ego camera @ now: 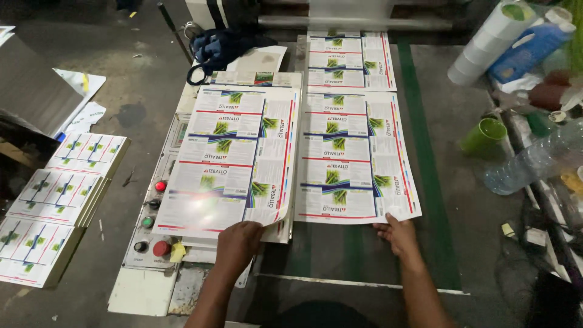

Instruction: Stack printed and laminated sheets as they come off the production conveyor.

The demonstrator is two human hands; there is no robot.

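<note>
My left hand point(238, 241) rests on the near edge of a stack of printed sheets point(234, 158), white with green plant pictures and red and blue lines. It grips the bottom edge of the top sheet. My right hand point(398, 233) pinches the near right corner of a second printed sheet point(355, 158) lying beside the stack on the dark belt. Another printed sheet point(349, 61) lies farther up the belt, just below the machine's roller point(352, 23).
A control panel point(152, 222) with red and green buttons sits left of the stack. Stacks of printed sheets point(57, 206) lie on the floor at left. On the right are a green cup point(484, 136), a plastic bottle point(534, 159) and white rolls point(492, 39). Blue cloth point(221, 48) lies at the back.
</note>
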